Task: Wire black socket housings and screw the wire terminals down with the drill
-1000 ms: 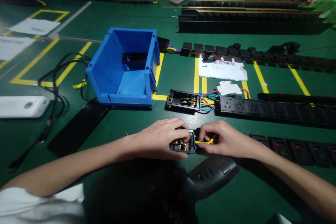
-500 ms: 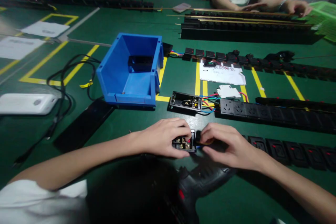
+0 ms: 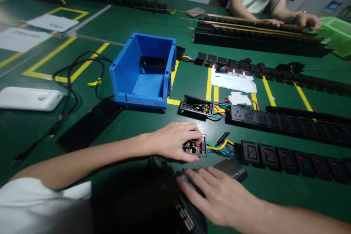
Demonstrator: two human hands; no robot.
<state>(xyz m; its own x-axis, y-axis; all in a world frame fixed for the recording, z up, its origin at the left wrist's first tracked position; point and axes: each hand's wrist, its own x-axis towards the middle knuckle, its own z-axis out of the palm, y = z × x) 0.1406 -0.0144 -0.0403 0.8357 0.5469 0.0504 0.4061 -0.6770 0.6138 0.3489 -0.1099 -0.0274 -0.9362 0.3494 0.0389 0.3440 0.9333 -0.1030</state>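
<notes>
Holding box point(image 3: 196, 150) in left fingers point(image 3: 193, 136), seemingly wired, still uncovered; resting right fingers point(image 3: 193, 191) on drill point(image 3: 187, 213), cannot tell if gripping.

Loose white short sleeve point(image 3: 55, 201) with grey-shadowed creases, left forearm point(image 3: 109, 157) bare.

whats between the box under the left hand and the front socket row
Yellow, green and blue wires, plus a small black piece, lie between the box and row in the head view.
</notes>
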